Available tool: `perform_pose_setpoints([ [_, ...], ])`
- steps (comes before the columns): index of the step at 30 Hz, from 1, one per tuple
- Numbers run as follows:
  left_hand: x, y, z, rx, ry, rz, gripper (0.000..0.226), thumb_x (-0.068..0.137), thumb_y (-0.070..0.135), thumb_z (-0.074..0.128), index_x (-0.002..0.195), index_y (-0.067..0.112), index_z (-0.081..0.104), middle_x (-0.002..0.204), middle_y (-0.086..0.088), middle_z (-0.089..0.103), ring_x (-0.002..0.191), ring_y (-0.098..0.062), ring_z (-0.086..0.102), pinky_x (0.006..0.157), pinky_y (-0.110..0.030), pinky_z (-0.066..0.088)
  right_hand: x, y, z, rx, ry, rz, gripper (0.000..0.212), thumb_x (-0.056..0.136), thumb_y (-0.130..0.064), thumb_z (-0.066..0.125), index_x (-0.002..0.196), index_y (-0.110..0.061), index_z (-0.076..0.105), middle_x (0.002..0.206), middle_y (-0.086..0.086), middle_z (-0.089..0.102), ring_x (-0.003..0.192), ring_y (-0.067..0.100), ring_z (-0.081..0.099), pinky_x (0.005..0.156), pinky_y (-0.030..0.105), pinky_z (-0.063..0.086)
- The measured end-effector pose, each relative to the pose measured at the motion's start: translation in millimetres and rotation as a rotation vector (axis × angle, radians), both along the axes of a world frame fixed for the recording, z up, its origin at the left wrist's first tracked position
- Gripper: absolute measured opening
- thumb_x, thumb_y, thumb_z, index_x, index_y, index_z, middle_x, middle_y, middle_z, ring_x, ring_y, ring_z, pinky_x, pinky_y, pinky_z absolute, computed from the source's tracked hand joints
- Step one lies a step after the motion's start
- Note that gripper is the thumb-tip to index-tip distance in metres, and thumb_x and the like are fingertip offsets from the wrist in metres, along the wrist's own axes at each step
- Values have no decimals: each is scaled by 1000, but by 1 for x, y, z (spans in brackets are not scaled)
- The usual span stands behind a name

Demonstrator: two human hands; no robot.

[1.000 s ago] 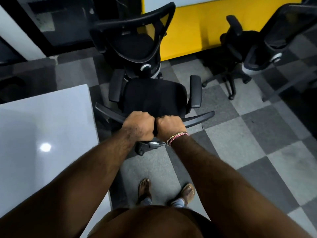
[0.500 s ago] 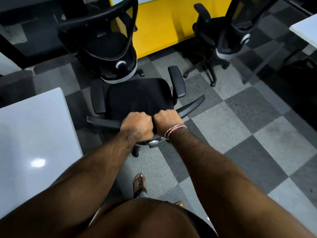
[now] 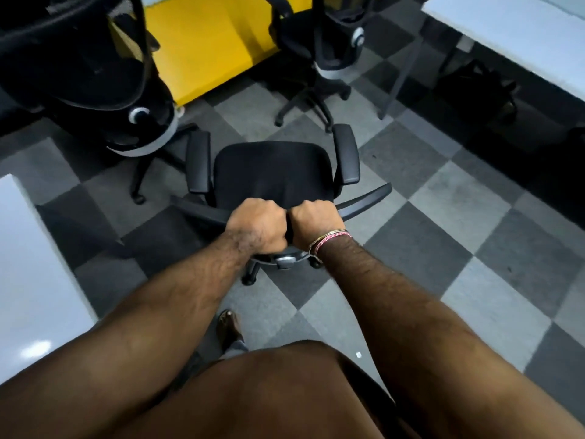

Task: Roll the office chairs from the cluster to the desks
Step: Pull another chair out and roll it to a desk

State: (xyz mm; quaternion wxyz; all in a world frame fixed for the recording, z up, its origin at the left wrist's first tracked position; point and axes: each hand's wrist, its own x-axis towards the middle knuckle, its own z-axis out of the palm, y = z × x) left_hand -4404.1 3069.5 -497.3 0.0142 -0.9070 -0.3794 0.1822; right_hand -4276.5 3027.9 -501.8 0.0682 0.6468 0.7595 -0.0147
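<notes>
Both forearms were bare, without sleeves. The right wrist wore a pink thread band beside a thin gold bangle. One foot wore a sandal.

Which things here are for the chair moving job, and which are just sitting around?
For the job: held chair, both hands gripping its backrest top, two other chairs, white desks.
Just there: yellow panel, dark bag under the right desk.

Yellow panel, checkered carpet
</notes>
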Motion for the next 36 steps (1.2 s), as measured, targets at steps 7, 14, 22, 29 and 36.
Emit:
perform_pose_setpoints([
  [7, 92, -23, -2, 3, 4, -234, 26, 79, 41, 57, 89, 23, 73, 87, 1, 74, 80, -24, 72, 67, -33, 53, 80, -53, -4, -31, 8, -212, 17, 85, -33, 57, 85, -20, 69, 86, 3, 71, 81, 29, 70, 64, 32, 47],
  [14, 180, -11, -1, 18, 10, -512, 27, 80, 46, 57, 89, 25, 71, 89, 2, 74, 82, -25, 71, 62, -33, 45, 144, -72, -8, -19, 17, -444, 16, 85, -36, 59, 84, -22, 68, 84, 1, 71, 77, 28, 70, 60, 32, 42],
  [22, 300, 18, -5, -8, -15, -837, 27, 79, 50, 57, 84, 26, 68, 85, 4, 71, 78, -25, 69, 61, -33, 43, 223, -70, -3, -37, 31, -809, 20, 84, -41, 60, 85, -22, 66, 85, 2, 71, 79, 29, 70, 61, 30, 40],
  [29, 389, 11, -6, -2, -73, -1068, 33, 78, 56, 56, 80, 24, 66, 82, 2, 71, 74, -27, 69, 59, -31, 43, 284, -86, -1, -50, 53, -1058, 24, 81, -42, 63, 89, -20, 68, 89, 5, 71, 82, 32, 69, 62, 31, 38],
  [36, 479, -15, -12, -14, -54, -1207, 31, 78, 56, 56, 79, 26, 63, 80, 5, 69, 72, -25, 67, 59, -32, 45, 353, -116, -4, -9, 23, -1159, 20, 81, -38, 61, 86, -20, 68, 85, 4, 71, 78, 31, 69, 59, 30, 37],
])
